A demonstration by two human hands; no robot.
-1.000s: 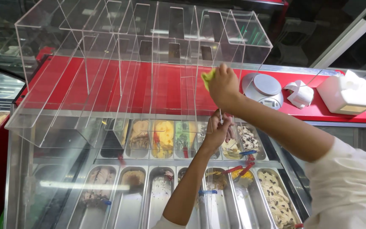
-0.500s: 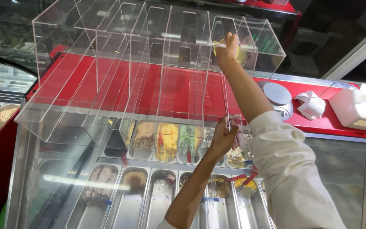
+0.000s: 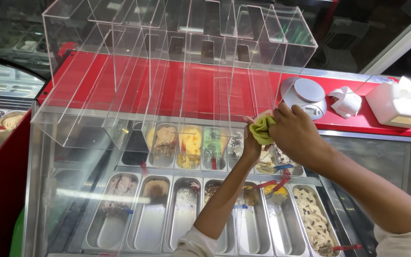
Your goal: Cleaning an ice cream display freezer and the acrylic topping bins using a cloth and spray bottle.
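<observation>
The right hand (image 3: 297,134) is gripping a yellow cloth (image 3: 261,129) against the clear rack's (image 3: 177,71) front edge, while the left hand (image 3: 252,145) is bracing underneath, its grip unclear.

rack (image 3: 167,71) on counter (image 3: 96,76); scale (image 3: 304,95) right

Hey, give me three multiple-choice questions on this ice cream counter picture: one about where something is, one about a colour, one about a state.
1. Where is the round grey kitchen scale?
A. on the red counter top
B. inside a tub
C. on the floor

2. What colour is the crumpled cloth?
A. blue
B. yellow-green
C. black

3. The right hand is:
A. hanging free
B. closed on the cloth
C. lifting the scale

Answers: 1 A, it sits on the red counter top beside the clear acrylic divided box. 2 B, plainly yellow-green. 3 B, its fingers wrap the cloth.
</observation>
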